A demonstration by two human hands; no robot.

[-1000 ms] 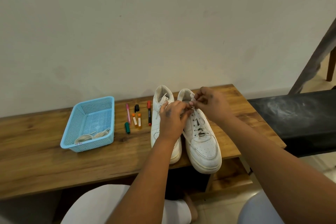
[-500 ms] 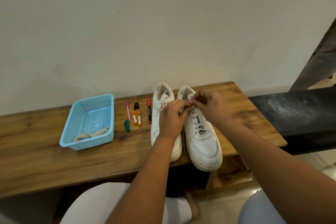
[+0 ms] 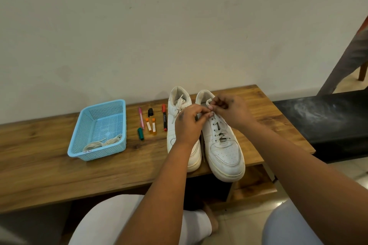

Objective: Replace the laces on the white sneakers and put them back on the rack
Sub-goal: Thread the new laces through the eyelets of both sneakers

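Note:
Two white sneakers stand side by side on the wooden bench (image 3: 49,169), toes toward me. The left sneaker (image 3: 178,105) has a tied white lace. The right sneaker (image 3: 223,145) is laced up its front. My left hand (image 3: 189,123) pinches one end of the lace (image 3: 208,102) at the top eyelets. My right hand (image 3: 231,108) pinches the other end, fingers curled just above the tongue. My left hand covers the middle of the left sneaker.
A light blue basket (image 3: 99,111) with coiled pale laces (image 3: 103,143) sits at the left. Several markers and small tubes (image 3: 151,123) lie between basket and sneakers. A black bench (image 3: 328,117) adjoins on the right. A wall rises right behind.
Both hands stayed at the top of the right sneaker, working the lace ends; a small loop now stands above my right fingers. The camera view shifted slightly.

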